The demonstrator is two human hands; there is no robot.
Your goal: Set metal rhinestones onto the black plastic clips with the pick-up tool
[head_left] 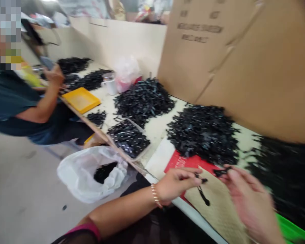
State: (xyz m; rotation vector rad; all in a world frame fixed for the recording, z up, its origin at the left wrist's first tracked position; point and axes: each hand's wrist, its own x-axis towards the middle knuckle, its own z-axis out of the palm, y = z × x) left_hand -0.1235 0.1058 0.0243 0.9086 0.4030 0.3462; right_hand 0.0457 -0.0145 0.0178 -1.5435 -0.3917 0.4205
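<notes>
My left hand [176, 184], with a beaded bracelet on the wrist, pinches a thin black plastic strip [202, 193] that hangs down over a tan woven mat [218, 206]. My right hand [249, 200], blurred by motion, pinches a small black plastic piece [221, 172] at its fingertips. Both hands hover just in front of a heap of black plastic parts [204, 134] lying partly on a red sheet [179, 161].
More black heaps [143, 100] cover the long table; a clear tray of parts [128, 137] and a yellow tray [81, 99] sit near its edge. A white bag [86, 173] lies on the floor. Large cardboard sheets [239, 57] lean behind. Another person's hand [54, 74] works at left.
</notes>
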